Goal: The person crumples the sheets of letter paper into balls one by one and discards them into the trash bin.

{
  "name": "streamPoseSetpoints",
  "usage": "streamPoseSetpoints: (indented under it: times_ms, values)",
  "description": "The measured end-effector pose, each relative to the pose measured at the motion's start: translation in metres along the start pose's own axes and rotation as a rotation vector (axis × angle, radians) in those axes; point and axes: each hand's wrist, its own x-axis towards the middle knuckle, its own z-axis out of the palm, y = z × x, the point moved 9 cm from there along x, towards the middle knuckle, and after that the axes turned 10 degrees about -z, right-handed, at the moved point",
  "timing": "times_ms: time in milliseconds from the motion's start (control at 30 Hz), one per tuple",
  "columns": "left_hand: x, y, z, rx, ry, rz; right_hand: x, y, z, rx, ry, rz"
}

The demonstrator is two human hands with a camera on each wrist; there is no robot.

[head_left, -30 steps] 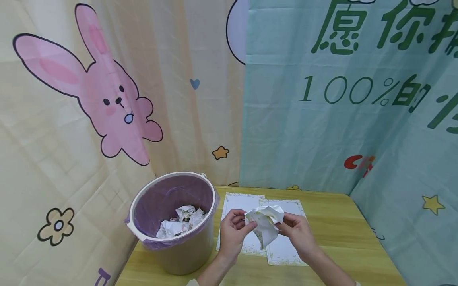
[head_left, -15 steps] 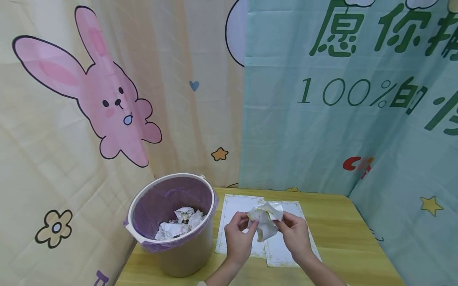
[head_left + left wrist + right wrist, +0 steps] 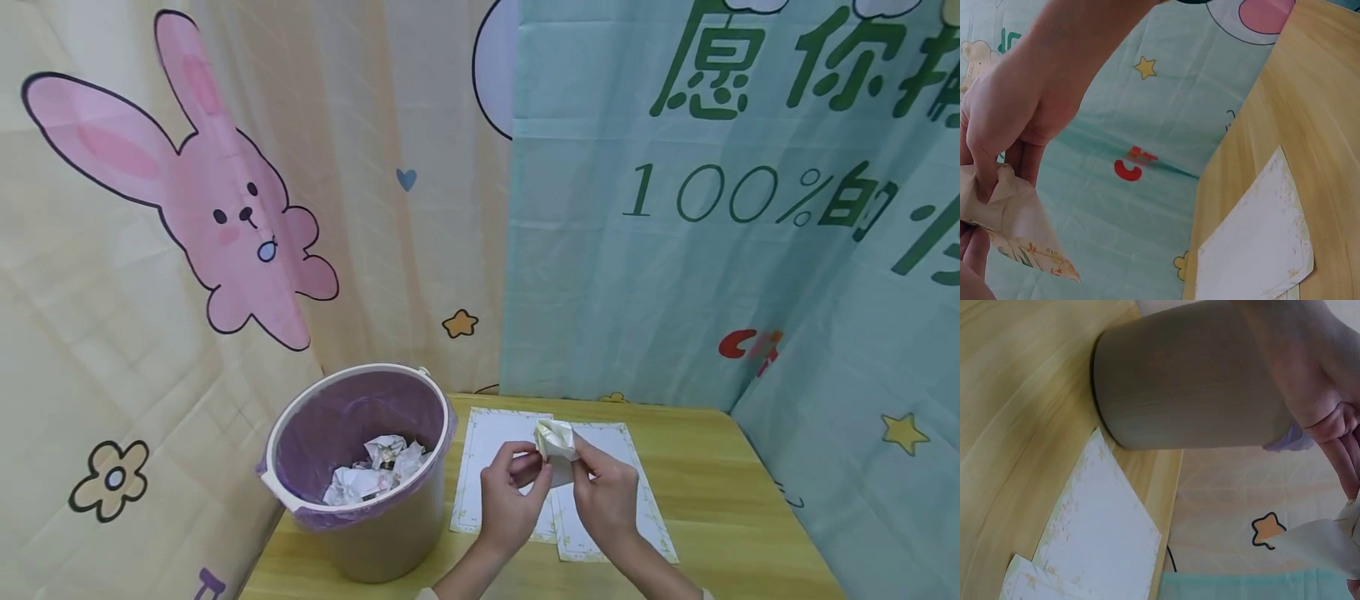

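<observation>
A crumpled sheet of paper (image 3: 556, 439), white with a printed floral edge, is held up between both hands over the table. My left hand (image 3: 512, 507) pinches its left side between thumb and fingers. My right hand (image 3: 611, 498) grips the other side. In the left wrist view the paper (image 3: 1025, 228) hangs folded, with a corner of its leaf print pointing down. The right wrist view catches only part of the paper (image 3: 1319, 544) at the frame's edge. Two flat bordered sheets (image 3: 491, 467) lie overlapping on the table below the hands.
A waste bin (image 3: 386, 542) lined with a purple bag (image 3: 322, 442) stands on the table to the left, with several crumpled papers (image 3: 360, 483) inside. The wooden table (image 3: 727, 500) ends at printed curtains (image 3: 622, 317) behind and at the right.
The paper has been crumpled into a smaller bundle, and its hanging lower part has been drawn up. Both hands have come closer together.
</observation>
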Motion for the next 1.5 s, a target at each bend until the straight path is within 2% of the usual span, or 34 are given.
streamPoseSetpoints:
  times_ms: [33, 100, 200, 267, 333, 433, 567, 667, 733, 967, 1067, 1133, 1200, 1300, 1367, 1433, 1500]
  values:
    - [0.001, -0.003, 0.000, -0.038, -0.017, -0.067, 0.000, 0.000, 0.000, -0.004, -0.009, -0.017]
    - [0.002, -0.012, 0.000, -0.140, -0.017, -0.255, 0.000, -0.003, 0.002, -0.038, -0.020, -0.088]
    - [-0.002, -0.027, -0.004, -0.284, 0.055, -0.532, -0.001, -0.015, 0.005, -0.114, -0.022, -0.254]
    - [-0.005, -0.034, -0.006, -0.363, 0.104, -0.654, -0.003, -0.023, 0.008, -0.165, -0.019, -0.354]
    - [-0.006, -0.036, -0.007, -0.410, 0.127, -0.705, -0.005, -0.028, 0.010, -0.181, -0.025, -0.416]
    - [-0.004, -0.038, -0.006, -0.454, 0.123, -0.723, -0.007, -0.032, 0.012, -0.182, -0.040, -0.459]
    - [-0.001, -0.040, -0.006, -0.473, 0.115, -0.729, -0.009, -0.033, 0.012, -0.169, -0.033, -0.469]
    - [0.000, -0.039, -0.009, -0.464, 0.097, -0.720, -0.010, -0.029, 0.012, -0.131, -0.053, -0.432]
    - [0.001, -0.039, -0.011, -0.454, 0.072, -0.716, -0.011, -0.024, 0.012, -0.069, -0.088, -0.381]
    - [0.006, -0.042, -0.020, -0.449, -0.035, -0.689, -0.012, 0.001, 0.018, 0.225, -0.260, -0.123]
    - [0.008, -0.041, -0.025, -0.457, -0.064, -0.667, -0.013, 0.008, 0.022, 0.299, -0.326, 0.021]
    - [0.008, -0.039, -0.027, -0.455, -0.089, -0.639, -0.015, 0.016, 0.024, 0.300, -0.364, 0.153]
    - [0.008, -0.037, -0.028, -0.446, -0.118, -0.605, -0.021, 0.027, 0.028, 0.331, -0.405, 0.318]
    - [0.007, -0.035, -0.028, -0.444, -0.169, -0.552, -0.034, 0.038, 0.038, 0.495, -0.476, 0.567]
    - [0.005, -0.035, -0.027, -0.444, -0.212, -0.523, -0.042, 0.038, 0.045, 0.641, -0.512, 0.681]
    - [0.002, -0.035, -0.026, -0.446, -0.265, -0.497, -0.046, 0.036, 0.049, 0.745, -0.545, 0.735]
    - [0.000, -0.037, -0.026, -0.434, -0.296, -0.473, -0.047, 0.032, 0.051, 0.792, -0.564, 0.742]
